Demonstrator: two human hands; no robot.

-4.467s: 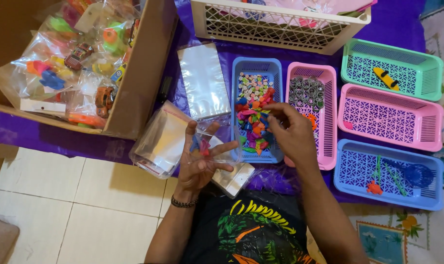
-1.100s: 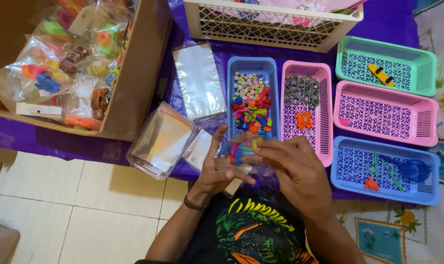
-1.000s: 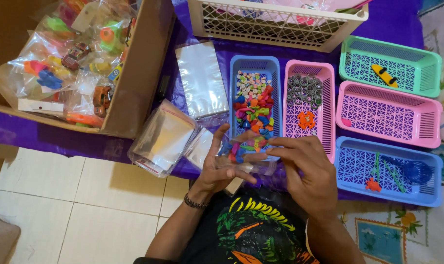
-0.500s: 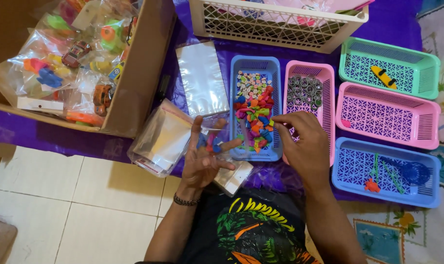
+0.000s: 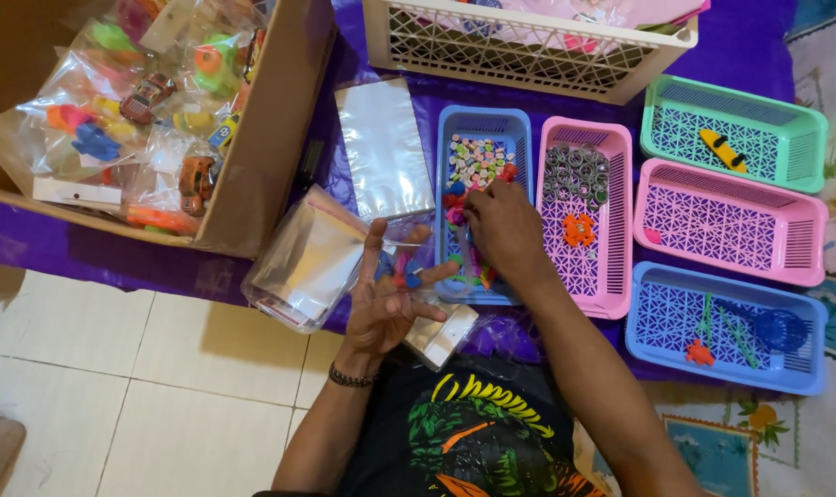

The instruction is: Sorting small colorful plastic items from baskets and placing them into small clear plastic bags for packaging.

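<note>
Head view, looking down on a worktop (image 5: 767,46) covered in purple cloth. The left hand (image 5: 386,299) holds a small clear plastic bag (image 5: 409,267) in front of the body, fingers spread and thumb pressing the bag's edge; a few coloured pieces show through the film. The right hand (image 5: 505,225) reaches into the narrow blue basket (image 5: 455,124), its fingertips bunched down among the small coloured toys (image 5: 478,161); whether the grip has closed on a piece cannot be told, since the fingers hide it. Just right of this basket stands a pink basket (image 5: 611,267) holding grey rings (image 5: 574,170) and an orange piece (image 5: 578,230). Further right lie a green basket (image 5: 804,138), a second pink basket (image 5: 804,230) and a blue basket (image 5: 795,368). A stack of empty clear bags (image 5: 307,262) lies left of the left hand, and a cardboard box (image 5: 261,138) of packed toys stands beyond it. A white basket (image 5: 528,55) sits at the top.
</note>
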